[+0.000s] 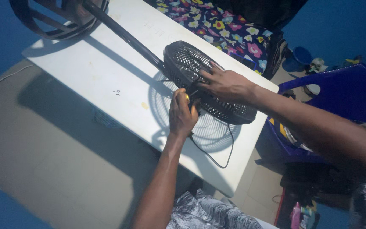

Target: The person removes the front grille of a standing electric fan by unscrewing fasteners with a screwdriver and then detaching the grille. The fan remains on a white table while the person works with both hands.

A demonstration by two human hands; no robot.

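A black standing fan lies on its side across a white table (pixel 106 80). Its round grille head (pixel 191 63) rests near the table's right edge, its pole (pixel 123 36) runs up left to the round base (pixel 56 21). My right hand (pixel 225 85) presses flat on the grille's rim, fingers spread. My left hand (pixel 182 114) is closed around a small tool with a yellow handle (pixel 187 97), its tip hidden against the lower back of the fan head. A black power cord (pixel 217 159) trails from the fan over the table.
A purple plastic chair (pixel 339 89) stands right of the table. A dark cloth with bright flowers (pixel 217 25) lies behind the table. Small items sit on the floor at the far right, with blue walls around. The floor at left is pale tile.
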